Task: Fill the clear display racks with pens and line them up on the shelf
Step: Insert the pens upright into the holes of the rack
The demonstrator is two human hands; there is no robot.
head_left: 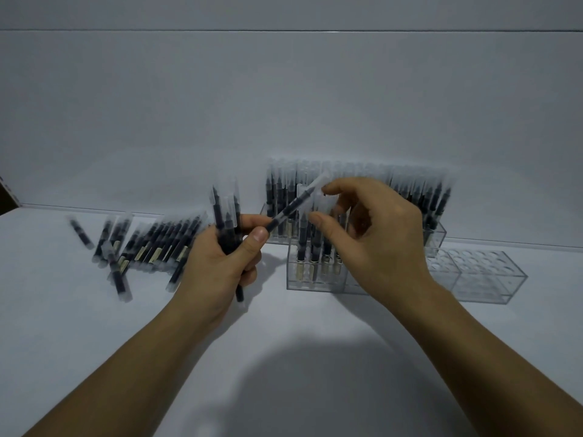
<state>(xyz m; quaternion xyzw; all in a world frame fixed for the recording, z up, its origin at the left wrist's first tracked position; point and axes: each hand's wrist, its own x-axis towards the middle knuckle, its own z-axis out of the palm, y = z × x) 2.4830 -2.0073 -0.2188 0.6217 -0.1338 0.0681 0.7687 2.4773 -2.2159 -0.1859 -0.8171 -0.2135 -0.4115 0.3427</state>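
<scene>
Head view: pen (285,213) diagonal, up-right.

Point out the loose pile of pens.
Head view, left side: the loose pens lie flat just left of the left hand.

The racks (482,288) look like clear, glossy plastic. The pens (157,244) have dark barrels and frosted plastic caps. The shelf (79,326) is smooth matt white.
</scene>
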